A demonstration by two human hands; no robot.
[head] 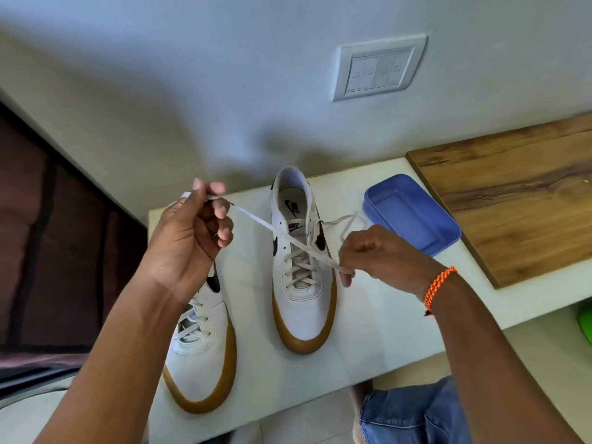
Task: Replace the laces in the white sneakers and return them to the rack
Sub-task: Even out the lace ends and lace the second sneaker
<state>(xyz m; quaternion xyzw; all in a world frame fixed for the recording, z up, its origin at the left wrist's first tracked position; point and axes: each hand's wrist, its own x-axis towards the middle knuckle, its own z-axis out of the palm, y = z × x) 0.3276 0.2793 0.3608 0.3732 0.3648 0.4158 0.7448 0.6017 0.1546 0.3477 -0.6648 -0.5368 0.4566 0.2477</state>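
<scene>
Two white sneakers with gum soles stand on a white table (378,318), toes toward me. The right sneaker (302,302) is laced partway, its top eyelets loose. The left sneaker (205,347) is partly hidden under my left forearm. A white lace (259,221) runs taut across the right sneaker between my hands. My left hand (189,238), raised above the left sneaker, pinches one end of the lace. My right hand (374,254), beside the right sneaker, pinches the other end near the middle eyelets. A loose loop of lace (346,224) lies above my right hand.
A blue plastic lid or tray (413,213) lies on the table right of the shoes. A wooden board (512,193) sits at the far right. A wall with a switch plate (379,70) is behind. My knee in jeans (407,411) is below the table edge.
</scene>
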